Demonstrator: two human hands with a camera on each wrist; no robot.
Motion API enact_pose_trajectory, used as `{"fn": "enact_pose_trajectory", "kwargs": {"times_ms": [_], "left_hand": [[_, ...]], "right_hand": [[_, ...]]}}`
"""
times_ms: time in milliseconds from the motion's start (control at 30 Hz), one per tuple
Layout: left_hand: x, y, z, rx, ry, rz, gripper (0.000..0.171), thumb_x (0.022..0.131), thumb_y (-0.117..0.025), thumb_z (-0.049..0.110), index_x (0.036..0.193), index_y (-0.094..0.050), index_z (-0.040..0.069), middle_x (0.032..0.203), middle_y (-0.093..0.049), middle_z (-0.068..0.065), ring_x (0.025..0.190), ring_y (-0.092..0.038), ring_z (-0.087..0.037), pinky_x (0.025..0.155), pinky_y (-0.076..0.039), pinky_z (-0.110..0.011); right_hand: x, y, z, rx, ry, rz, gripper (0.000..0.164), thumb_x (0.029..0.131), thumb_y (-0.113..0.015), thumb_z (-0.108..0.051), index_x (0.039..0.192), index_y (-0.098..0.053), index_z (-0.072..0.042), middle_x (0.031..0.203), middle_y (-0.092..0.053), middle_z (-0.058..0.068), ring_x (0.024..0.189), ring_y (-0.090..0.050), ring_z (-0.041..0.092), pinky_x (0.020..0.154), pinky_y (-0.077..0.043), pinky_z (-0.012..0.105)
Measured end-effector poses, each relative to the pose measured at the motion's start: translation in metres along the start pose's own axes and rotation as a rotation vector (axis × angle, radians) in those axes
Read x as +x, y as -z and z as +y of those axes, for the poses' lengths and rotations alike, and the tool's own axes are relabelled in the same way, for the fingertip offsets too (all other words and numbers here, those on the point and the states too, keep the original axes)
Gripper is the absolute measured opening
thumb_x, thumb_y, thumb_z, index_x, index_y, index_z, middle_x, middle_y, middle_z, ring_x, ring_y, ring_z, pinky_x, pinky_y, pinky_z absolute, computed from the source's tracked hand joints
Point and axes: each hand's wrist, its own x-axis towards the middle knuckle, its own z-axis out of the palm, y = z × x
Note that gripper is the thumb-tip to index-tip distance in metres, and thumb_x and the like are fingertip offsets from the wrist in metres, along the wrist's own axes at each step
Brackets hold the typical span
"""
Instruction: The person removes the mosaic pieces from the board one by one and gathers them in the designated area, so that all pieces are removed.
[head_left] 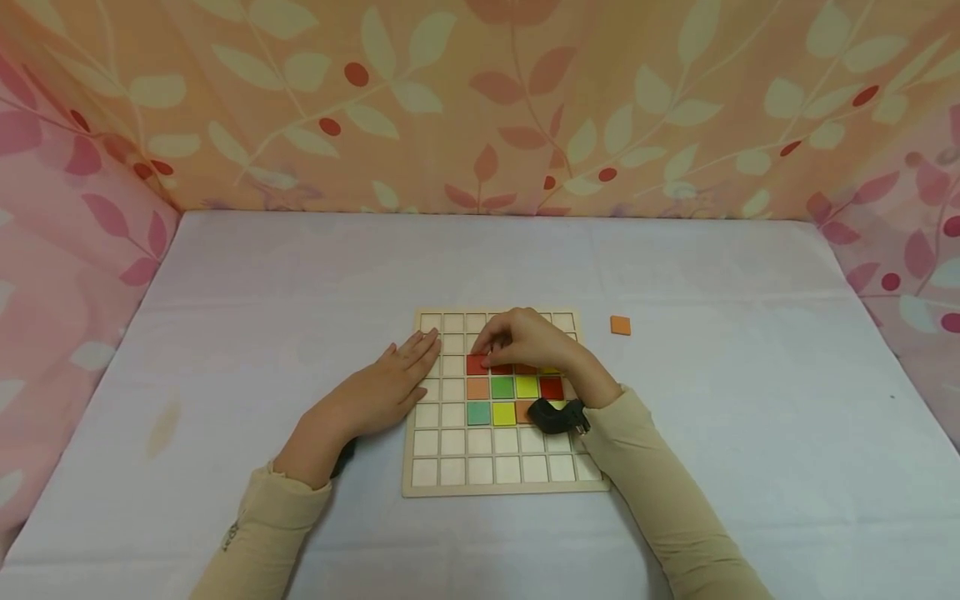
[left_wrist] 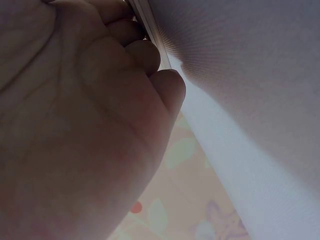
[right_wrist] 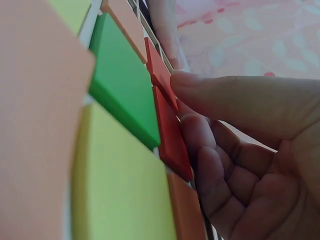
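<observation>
A pale wooden grid board [head_left: 450, 472] lies on the white cloth, with rows of coloured square tiles in its middle cells. My right hand [head_left: 528, 337] reaches over the upper part of the board. Its thumb and fingertips pinch a red tile [head_left: 476, 365] at the left end of the top tile row. In the right wrist view another red tile [right_wrist: 172, 137] and a green tile [right_wrist: 122, 82] sit beside it. My left hand [head_left: 382, 387] rests with fingers extended, fingertips on the board's left edge. The right hand and wrist hide some tiles.
A loose orange tile [head_left: 620, 325] lies on the cloth right of the board. The black wrist camera [head_left: 555, 416] overhangs the lower right tiles. Floral curtains [head_left: 480, 108] enclose the table [head_left: 262, 275] at the back and sides.
</observation>
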Motion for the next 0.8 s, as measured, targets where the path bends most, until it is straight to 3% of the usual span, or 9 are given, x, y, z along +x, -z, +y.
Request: {"fn": "enact_pose_trajectory", "kwargs": {"times_ms": [500, 800], "left_hand": [[0.0005, -0.0022, -0.0029, 0.012, -0.015, 0.009, 0.06, 0.099, -0.046, 0.014, 0.148, -0.017, -0.003, 0.156, -0.01, -0.015, 0.143, -0.008, -0.03, 0.112, -0.016, -0.052], [0.0003, -0.002, -0.0024, 0.008, -0.009, 0.012, 0.06, 0.099, -0.047, 0.014, 0.149, -0.018, -0.003, 0.156, -0.01, -0.015, 0.143, -0.008, -0.029, 0.111, -0.016, -0.052]], "right_hand": [[-0.001, -0.0006, 0.0007, 0.027, 0.017, -0.035, 0.014, 0.085, -0.07, -0.006, 0.099, -0.072, -0.007, 0.087, -0.063, -0.001, 0.074, -0.057, 0.013, 0.067, -0.049, 0.027], [-0.0008, 0.0001, -0.0011, 0.072, 0.012, -0.007, 0.014, 0.084, -0.07, -0.004, 0.098, -0.073, -0.004, 0.088, -0.068, 0.001, 0.076, -0.06, 0.014, 0.069, -0.051, 0.028]]}}
